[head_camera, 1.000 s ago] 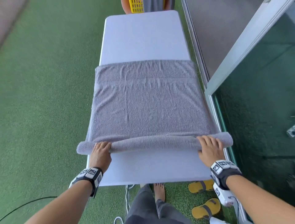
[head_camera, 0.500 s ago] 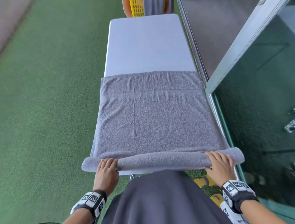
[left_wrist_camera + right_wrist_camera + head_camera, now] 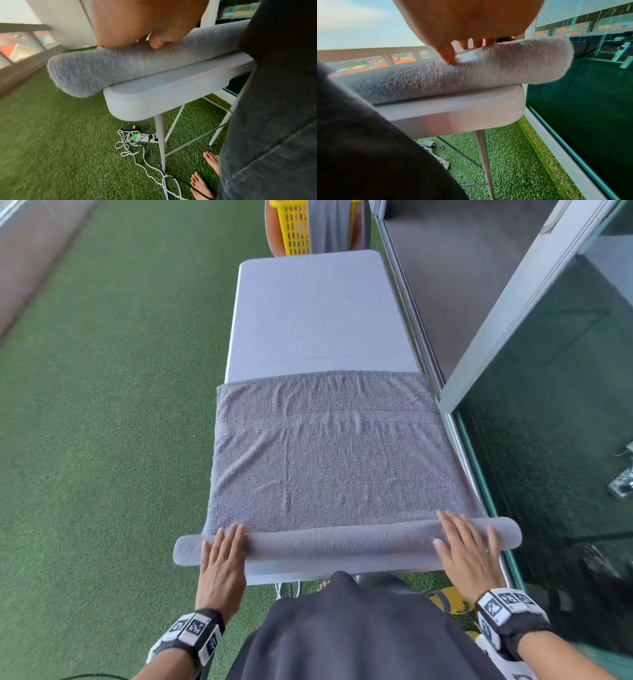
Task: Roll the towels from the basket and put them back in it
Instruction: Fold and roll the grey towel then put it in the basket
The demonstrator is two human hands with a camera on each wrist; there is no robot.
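A grey towel [image 3: 329, 467] lies spread across the near half of a white table [image 3: 318, 316]. Its near edge is rolled into a thick tube [image 3: 342, 542] that overhangs the table on both sides. My left hand [image 3: 224, 553] lies flat on the tube's left part with straight fingers. On the tube's right part my right hand [image 3: 467, 546] presses with spread, straight fingers. The left wrist view shows the roll [image 3: 109, 70] under my palm at the table's corner. In the right wrist view the roll's right end [image 3: 513, 67] sticks out past the edge. A yellow basket [image 3: 296, 229] with grey cloth stands beyond the table's far end.
Green artificial turf [image 3: 102, 440] covers the floor to the left. A glass wall with a metal frame [image 3: 513, 313] runs close along the table's right side. Under the table lie a power strip and tangled cables [image 3: 142, 139], beside my bare feet [image 3: 204, 180]. Yellow sandals [image 3: 445, 601] sit by the right.
The roll has grown thicker as both hands pushed it away from me. My fingers have gone from curled over the roll to flat and straight on it, and my body has come closer to the table.
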